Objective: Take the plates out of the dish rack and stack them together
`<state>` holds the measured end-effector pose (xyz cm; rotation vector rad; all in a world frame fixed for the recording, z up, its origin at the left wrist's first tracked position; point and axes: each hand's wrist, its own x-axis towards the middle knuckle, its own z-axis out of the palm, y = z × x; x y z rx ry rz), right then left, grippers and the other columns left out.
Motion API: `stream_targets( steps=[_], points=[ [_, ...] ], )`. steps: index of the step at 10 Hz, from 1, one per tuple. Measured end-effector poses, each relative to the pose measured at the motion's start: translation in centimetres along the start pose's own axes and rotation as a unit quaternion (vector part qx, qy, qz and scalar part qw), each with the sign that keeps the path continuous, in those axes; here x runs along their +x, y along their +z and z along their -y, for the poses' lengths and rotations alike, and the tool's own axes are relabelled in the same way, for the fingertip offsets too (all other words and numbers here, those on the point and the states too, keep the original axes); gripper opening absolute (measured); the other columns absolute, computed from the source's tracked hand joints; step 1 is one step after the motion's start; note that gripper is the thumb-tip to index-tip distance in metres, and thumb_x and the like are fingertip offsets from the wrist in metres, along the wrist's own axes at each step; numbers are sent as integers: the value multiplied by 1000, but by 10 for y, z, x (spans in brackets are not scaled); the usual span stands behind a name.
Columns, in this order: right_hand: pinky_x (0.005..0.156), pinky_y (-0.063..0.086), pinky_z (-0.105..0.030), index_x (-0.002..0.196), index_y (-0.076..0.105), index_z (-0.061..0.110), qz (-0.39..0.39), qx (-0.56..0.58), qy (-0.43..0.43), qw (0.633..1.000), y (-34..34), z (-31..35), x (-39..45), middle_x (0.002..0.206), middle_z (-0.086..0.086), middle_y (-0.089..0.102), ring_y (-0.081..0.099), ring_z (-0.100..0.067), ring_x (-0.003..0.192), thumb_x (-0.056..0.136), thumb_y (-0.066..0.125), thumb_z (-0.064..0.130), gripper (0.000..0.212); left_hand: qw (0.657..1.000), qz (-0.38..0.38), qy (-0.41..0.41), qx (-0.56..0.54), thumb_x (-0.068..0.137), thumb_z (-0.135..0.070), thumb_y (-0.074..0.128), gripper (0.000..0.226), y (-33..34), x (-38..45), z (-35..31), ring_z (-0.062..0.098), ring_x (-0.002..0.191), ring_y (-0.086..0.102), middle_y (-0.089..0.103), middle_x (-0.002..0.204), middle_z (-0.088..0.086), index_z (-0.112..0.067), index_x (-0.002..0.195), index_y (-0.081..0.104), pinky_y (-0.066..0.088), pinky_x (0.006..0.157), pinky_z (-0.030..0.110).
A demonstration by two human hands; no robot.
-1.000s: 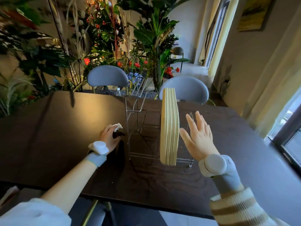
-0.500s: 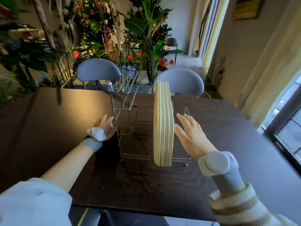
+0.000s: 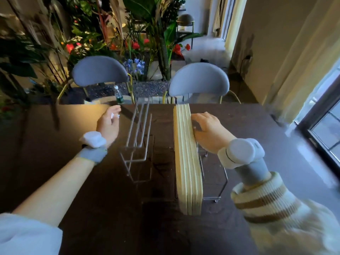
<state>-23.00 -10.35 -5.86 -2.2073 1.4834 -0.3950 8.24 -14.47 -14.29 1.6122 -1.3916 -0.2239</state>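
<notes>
Grasp step: right hand (image 3: 209, 132) laid open on plates (image 3: 186, 157) in dish rack (image 3: 139, 144); outermost plate to be pinched, lifted clear.

dark table (image 3: 46, 144), two chairs (image 3: 100, 70), plants (image 3: 143, 19)

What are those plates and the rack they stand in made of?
The plates look like pale wood or bamboo, matte, with flat light edges; I can't tell which. The dish rack looks like thin bare metal wire, grey with a dull sheen.
</notes>
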Motion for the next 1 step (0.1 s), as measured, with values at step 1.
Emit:
stream_targets(
  steps=[1],
  points=[
    [106, 38, -38, 125, 54, 18, -44, 58, 24, 997, -39, 25, 2, 136, -7, 53, 46, -27, 126, 88, 40, 10, 40, 999, -5, 9, -46, 88, 8, 41, 28, -27, 24, -58, 29, 109, 54, 61, 115, 20, 1, 113, 54, 38, 96, 37]
  ],
)
